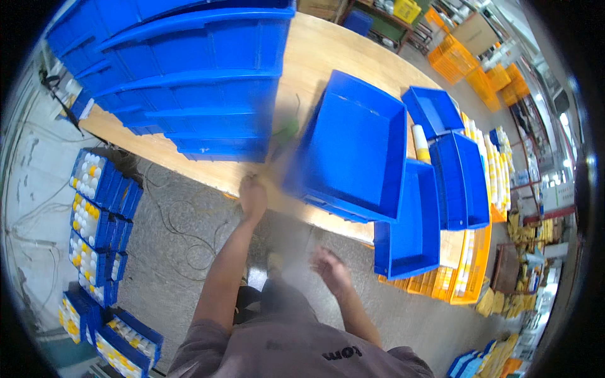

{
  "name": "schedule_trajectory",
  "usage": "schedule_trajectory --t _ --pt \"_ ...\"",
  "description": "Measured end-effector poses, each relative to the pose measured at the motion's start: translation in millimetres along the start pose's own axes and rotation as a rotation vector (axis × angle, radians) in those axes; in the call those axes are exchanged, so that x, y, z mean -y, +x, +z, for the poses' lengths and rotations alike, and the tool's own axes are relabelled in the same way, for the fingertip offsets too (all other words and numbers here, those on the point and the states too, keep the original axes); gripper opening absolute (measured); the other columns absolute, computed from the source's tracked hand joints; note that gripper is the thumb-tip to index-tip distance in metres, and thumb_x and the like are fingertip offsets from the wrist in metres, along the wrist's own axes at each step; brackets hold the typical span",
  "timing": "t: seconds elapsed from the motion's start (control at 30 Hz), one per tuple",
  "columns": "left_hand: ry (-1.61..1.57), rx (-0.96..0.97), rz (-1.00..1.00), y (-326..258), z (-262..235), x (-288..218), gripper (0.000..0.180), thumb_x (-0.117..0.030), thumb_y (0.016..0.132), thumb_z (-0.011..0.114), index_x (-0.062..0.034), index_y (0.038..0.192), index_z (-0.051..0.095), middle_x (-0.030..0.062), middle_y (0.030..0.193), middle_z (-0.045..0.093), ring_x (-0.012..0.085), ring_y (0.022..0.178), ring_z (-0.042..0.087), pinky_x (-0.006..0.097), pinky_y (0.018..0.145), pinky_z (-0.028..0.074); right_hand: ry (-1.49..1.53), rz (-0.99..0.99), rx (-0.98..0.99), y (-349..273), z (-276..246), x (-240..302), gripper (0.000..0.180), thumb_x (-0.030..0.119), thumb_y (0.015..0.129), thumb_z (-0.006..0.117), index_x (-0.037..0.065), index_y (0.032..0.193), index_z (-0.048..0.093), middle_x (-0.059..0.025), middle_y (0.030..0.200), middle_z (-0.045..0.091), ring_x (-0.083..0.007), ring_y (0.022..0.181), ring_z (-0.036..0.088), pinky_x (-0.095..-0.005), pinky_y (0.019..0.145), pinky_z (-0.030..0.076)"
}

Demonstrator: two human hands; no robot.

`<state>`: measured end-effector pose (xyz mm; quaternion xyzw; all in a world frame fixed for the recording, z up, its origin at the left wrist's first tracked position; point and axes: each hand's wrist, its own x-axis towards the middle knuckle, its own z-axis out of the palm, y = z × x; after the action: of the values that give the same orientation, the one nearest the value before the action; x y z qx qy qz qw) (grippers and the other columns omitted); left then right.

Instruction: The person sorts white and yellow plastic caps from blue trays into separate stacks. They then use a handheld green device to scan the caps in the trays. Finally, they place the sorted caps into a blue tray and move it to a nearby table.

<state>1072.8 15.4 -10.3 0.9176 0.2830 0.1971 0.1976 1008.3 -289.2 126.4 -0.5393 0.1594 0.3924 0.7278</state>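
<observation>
My left hand [253, 198] is at the near edge of the wooden table [315, 45], just below a tall stack of blue plastic bins [208, 94]. Its fingers are curled together, and whatever may be in them is hidden. Lower and to the right, my right hand [332, 272] hovers off the table with loosely bent, parted fingers and nothing visible in it. A large empty blue bin [356, 148] sits on the table above the right hand, on top of another. Between stack and bin, a small green thing [287, 130] is too blurred to name.
Smaller blue bins [408, 220] stand at the right, near a white and yellow tube [420, 143] and an orange crate [482, 264]. On the left floor, blue bins [107, 189] hold several white and yellow capped items. Loose cables [183, 233] lie on the floor.
</observation>
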Motion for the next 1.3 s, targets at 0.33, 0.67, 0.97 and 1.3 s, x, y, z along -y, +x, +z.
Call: schedule_trajectory --t 0.33,0.67,0.97,1.3 --pt "-0.969 -0.003 0.014 29.9 -140.3 -102.8 0.022 -0.022 0.096 0.060 -0.0013 0.092 0.065 0.0170 0.083 0.066 0.0308 0.080 0.064 0.042 0.074 0.048 -0.520 -0.280 0.409 33.7 64.8 11.7 0.052 0.035 0.104 0.050 0.001 0.143 0.045 -0.0123 0.132 0.057 -0.0221 0.119 0.057 -0.0375 0.095 0.049" --pt "-0.868 0.759 -0.126 -183.4 -253.8 54.4 0.033 -0.023 0.091 0.071 -0.0027 0.116 0.068 0.0125 0.110 0.068 0.0240 0.103 0.064 0.038 0.083 0.054 -0.173 -0.474 0.322 13.9 189.0 -7.7 0.055 0.047 0.105 0.043 0.008 0.143 0.038 -0.0091 0.113 0.056 -0.0158 0.094 0.059 -0.0262 0.070 0.050" --pt "-1.209 0.301 -0.779 -123.2 -272.3 485.3 0.046 -0.022 0.092 0.070 -0.0012 0.131 0.058 0.0096 0.118 0.067 0.0227 0.103 0.068 0.037 0.091 0.054 -1.559 -0.781 0.772 114.4 372.0 -154.6 0.043 0.021 0.086 0.074 0.004 0.122 0.058 -0.0176 0.086 0.067 -0.0343 0.083 0.067 -0.0411 0.076 0.053" --pt "-1.752 -0.938 -1.385 145.8 -203.3 997.8 0.063 -0.030 0.093 0.070 0.0029 0.140 0.043 0.0182 0.131 0.056 0.0341 0.121 0.056 0.052 0.098 0.048 -2.199 0.154 0.469 200.6 493.0 -313.7 0.034 0.037 0.100 0.052 0.010 0.120 0.058 -0.0152 0.076 0.067 -0.0346 0.069 0.068 -0.0465 0.059 0.052"
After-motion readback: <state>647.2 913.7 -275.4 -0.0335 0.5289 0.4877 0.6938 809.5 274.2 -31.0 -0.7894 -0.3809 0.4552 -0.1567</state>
